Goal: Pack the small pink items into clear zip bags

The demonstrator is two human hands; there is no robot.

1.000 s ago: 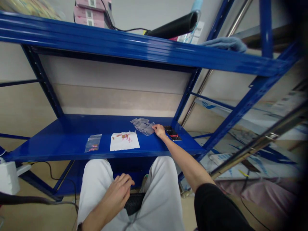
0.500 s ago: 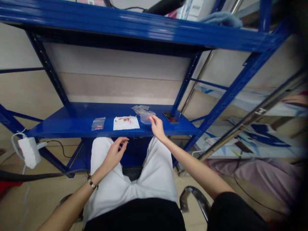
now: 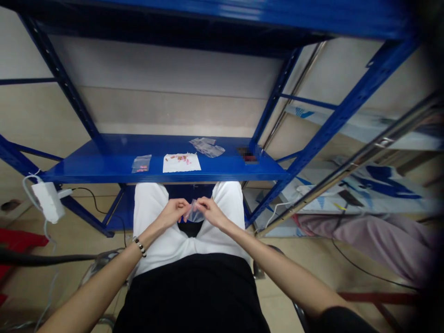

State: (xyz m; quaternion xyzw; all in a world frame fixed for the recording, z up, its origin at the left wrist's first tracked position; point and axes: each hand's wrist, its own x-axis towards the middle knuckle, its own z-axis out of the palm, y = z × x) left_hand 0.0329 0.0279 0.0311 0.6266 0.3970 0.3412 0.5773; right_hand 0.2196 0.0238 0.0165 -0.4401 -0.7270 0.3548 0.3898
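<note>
Between my two hands, above my lap, is a small clear plastic bag [image 3: 196, 214]. The fingers of my left hand [image 3: 176, 211] pinch its left side, and my right hand [image 3: 210, 212] grips it by the upper right. On the blue shelf [image 3: 104, 155] in front lies a white paper sheet [image 3: 173, 166] with several small pink and brownish pieces [image 3: 182, 158] on it. To its left rests a clear bag [image 3: 141, 163] with pink pieces inside. A loose pile of clear plastic bags [image 3: 207, 147] lies behind and to the right of the paper.
A dark phone-like object [image 3: 249, 156], partly blurred, lies at the shelf's right end. A white power strip [image 3: 47, 202] with cables hangs at the left. Metal-railed shelves [image 3: 347, 162] stand to the right, and another person's leg [image 3: 354, 231] shows below them.
My right hand has brought a clear bag from the shelf down over my lap. My left hand has moved right and now takes hold of it too. The view has tilted downward.
</note>
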